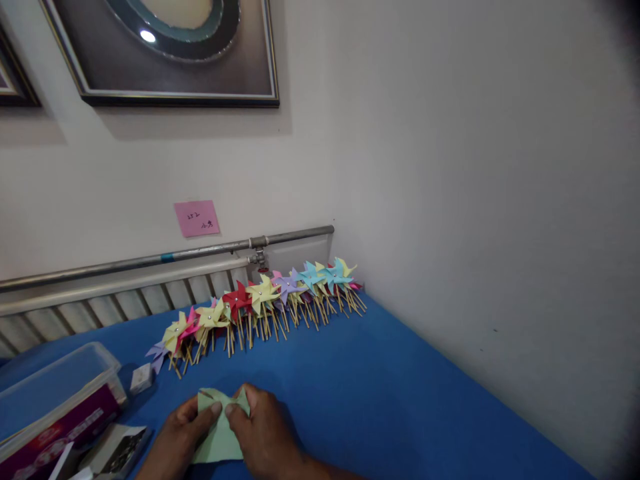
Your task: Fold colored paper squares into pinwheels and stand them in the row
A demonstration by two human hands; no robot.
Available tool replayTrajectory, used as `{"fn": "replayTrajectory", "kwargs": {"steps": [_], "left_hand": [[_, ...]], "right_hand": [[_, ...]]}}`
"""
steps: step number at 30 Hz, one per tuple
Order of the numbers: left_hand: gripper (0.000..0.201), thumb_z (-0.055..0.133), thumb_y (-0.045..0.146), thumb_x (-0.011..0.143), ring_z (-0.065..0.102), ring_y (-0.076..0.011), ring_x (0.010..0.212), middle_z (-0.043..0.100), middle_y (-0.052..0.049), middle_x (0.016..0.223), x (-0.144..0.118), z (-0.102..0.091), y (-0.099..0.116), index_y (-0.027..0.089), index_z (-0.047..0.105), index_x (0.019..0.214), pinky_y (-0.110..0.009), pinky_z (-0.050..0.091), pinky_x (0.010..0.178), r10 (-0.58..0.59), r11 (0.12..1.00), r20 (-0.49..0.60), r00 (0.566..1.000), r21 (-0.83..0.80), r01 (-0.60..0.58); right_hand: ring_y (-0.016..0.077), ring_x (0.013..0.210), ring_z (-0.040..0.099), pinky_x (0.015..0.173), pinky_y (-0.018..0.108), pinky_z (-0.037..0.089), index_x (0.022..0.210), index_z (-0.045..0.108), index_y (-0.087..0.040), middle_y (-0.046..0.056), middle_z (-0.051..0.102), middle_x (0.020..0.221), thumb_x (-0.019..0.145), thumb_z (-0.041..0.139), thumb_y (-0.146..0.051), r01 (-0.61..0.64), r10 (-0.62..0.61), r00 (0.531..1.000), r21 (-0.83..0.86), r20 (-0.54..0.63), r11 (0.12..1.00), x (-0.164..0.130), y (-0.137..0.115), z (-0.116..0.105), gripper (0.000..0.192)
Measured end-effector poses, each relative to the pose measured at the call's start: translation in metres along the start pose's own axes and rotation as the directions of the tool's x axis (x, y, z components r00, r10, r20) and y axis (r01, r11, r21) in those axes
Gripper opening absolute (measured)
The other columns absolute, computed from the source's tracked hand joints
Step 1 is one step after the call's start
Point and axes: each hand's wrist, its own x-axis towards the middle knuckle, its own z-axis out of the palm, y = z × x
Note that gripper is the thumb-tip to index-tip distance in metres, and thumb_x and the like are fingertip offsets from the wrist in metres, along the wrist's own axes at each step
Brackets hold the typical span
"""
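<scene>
Hands: left hand and right hand meet at the near edge of the blue table.
Grip: fingers of both are curled and pinched onto a pale green paper, thumbs pressing its folded upper corners.
Paper: flat on the cloth between the hands.
Behind: a row of coloured pinwheels along the wall.
Left side: clear plastic box.

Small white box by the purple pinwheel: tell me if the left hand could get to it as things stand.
Probably yes: bare blue table lies between the left hand and the small white box, but both hands pinch the green paper.
</scene>
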Motion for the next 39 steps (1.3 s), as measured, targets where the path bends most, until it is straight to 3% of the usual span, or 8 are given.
{"fn": "replayTrajectory", "kwargs": {"steps": [16, 25, 39], "left_hand": [[0.04, 0.088, 0.041, 0.044, 0.054, -0.0164, 0.053, 0.063, 0.0, 0.056, -0.002, 0.002, 0.002, 0.018, 0.062, 0.064, -0.025, 0.043, 0.053, -0.005, 0.999, -0.032, 0.999, 0.037, 0.006], [0.04, 0.087, 0.043, 0.051, 0.057, -0.0175, 0.055, 0.066, -0.001, 0.061, 0.005, -0.003, -0.009, 0.017, 0.065, 0.071, -0.025, 0.045, 0.055, 0.003, 1.0, -0.009, 1.0, 0.005, -0.003], [0.041, 0.088, 0.045, 0.051, 0.059, -0.0188, 0.057, 0.067, -0.002, 0.062, 0.005, -0.004, -0.007, 0.017, 0.066, 0.072, -0.026, 0.047, 0.056, 0.0, 1.0, 0.001, 1.0, -0.005, 0.0]], "right_hand": [[0.0105, 0.059, 0.049, 0.053, 0.022, 0.027, 0.072, 0.055, -0.021, -0.005, 0.053, 0.062, 0.086, 0.055, -0.023, 0.002, -0.002, 1.0, -0.013, -0.001, 1.0, -0.002, -0.006, -0.003, 0.014], [0.0116, 0.062, 0.052, 0.053, 0.021, 0.03, 0.076, 0.057, -0.021, -0.005, 0.054, 0.064, 0.088, 0.055, -0.023, 0.003, -0.004, 1.0, 0.013, 0.023, 1.0, -0.003, -0.006, -0.004, 0.013], [0.0115, 0.061, 0.051, 0.053, 0.021, 0.031, 0.078, 0.06, -0.021, -0.004, 0.054, 0.065, 0.089, 0.054, -0.023, -0.02, 0.019, 0.999, 0.006, 0.038, 1.0, -0.002, -0.005, -0.004, 0.013]]}}
